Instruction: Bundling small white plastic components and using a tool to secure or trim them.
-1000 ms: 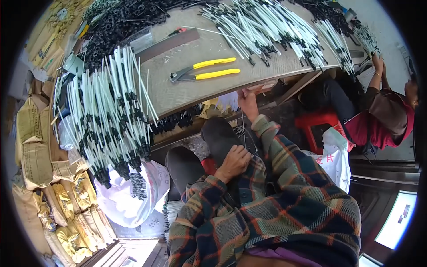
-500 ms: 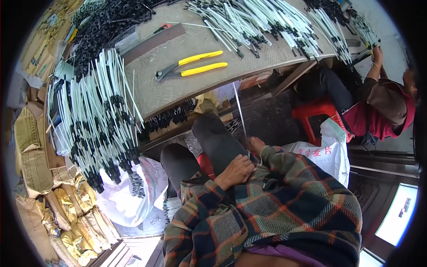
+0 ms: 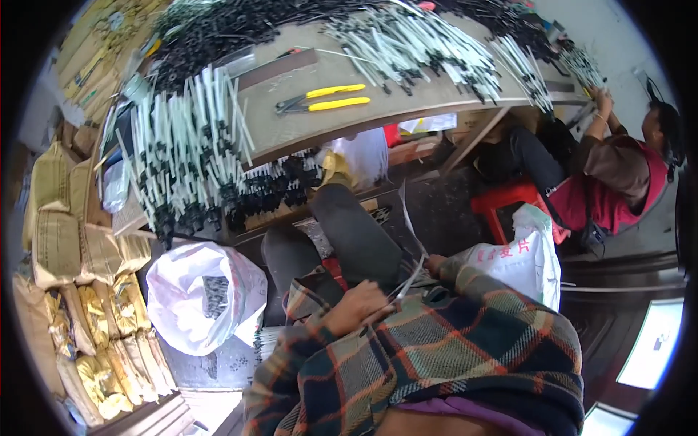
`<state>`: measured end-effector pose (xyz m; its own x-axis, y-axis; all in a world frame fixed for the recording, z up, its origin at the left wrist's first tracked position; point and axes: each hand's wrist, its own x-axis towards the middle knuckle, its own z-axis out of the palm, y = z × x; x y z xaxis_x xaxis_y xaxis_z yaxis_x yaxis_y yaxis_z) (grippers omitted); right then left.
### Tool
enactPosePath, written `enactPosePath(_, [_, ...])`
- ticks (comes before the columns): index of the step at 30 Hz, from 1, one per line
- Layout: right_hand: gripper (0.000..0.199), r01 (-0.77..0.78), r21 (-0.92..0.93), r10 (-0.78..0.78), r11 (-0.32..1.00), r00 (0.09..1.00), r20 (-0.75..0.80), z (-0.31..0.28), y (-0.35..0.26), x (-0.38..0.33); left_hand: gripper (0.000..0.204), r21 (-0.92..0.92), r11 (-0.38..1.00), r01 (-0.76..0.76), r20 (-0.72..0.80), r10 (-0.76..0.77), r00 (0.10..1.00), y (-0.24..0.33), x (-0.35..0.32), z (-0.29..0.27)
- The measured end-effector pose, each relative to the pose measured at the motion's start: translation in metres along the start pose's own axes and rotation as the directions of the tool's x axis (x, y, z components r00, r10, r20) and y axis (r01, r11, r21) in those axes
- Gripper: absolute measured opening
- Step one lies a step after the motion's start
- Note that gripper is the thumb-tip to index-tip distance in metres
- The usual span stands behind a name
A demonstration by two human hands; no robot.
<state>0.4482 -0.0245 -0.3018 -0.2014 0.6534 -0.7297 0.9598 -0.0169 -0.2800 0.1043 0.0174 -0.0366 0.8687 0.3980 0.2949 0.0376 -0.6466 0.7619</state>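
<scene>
A thin white strip (image 3: 412,225) rises from my lap toward the table edge, bending between my two hands. My left hand (image 3: 358,307), slightly smeared, is curled over my lap with its fingertips at the strip's lower end. My right hand (image 3: 435,265) is closed beside the strip's bend, partly covered by the plaid sleeve; its fingers show little. On the table (image 3: 273,134) in front lie yellow-handled cutting pliers (image 3: 323,98), apart from both hands.
Bundles of white-and-black rods (image 3: 185,149) overhang the table's left end; more rods (image 3: 425,54) lie farther back. An open white sack (image 3: 163,291) stands at left, another sack (image 3: 534,261) at right. A person (image 3: 618,178) works at far right near a red stool (image 3: 494,211).
My left hand has moved left and down, away from my right hand. The strip, nearly straight before, now bends between them. The view has shifted, showing more of the open sack.
</scene>
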Motion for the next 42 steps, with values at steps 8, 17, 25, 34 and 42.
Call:
enactPosePath(8, [0.023,0.101,0.089,0.022,0.991,0.528,-0.849,-0.135,-0.093,-0.034,0.037,-0.49,0.847,-0.208,-0.862,-0.435,0.258,0.11,-0.118,-0.084])
enactPosePath(17, [0.068,0.36,0.933,-0.977,-0.023,0.19,-0.097,-0.22,-0.38,-0.166,0.03,-0.55,0.461,-0.697,-0.77,-0.602,0.209,0.133,-0.065,-0.076])
enactPosePath(25, [0.033,0.714,0.66,-0.969,0.235,0.227,0.099,-0.23,-0.389,-0.173,0.018,-0.253,0.398,-0.882,-0.828,-0.56,-0.016,0.116,-0.114,-0.083])
enactPosePath(34, [0.02,0.31,0.772,-0.63,-0.556,0.448,-0.634,-0.275,-0.403,-0.139,0.026,-0.12,0.387,-0.914,-0.646,-0.73,-0.224,0.089,-0.148,-0.079])
enactPosePath(42, [0.023,0.564,0.826,-0.828,0.001,0.464,-0.316,-0.262,-0.425,-0.149,0.052,-0.633,0.469,-0.616,-0.65,-0.754,0.095,0.081,-0.087,-0.091])
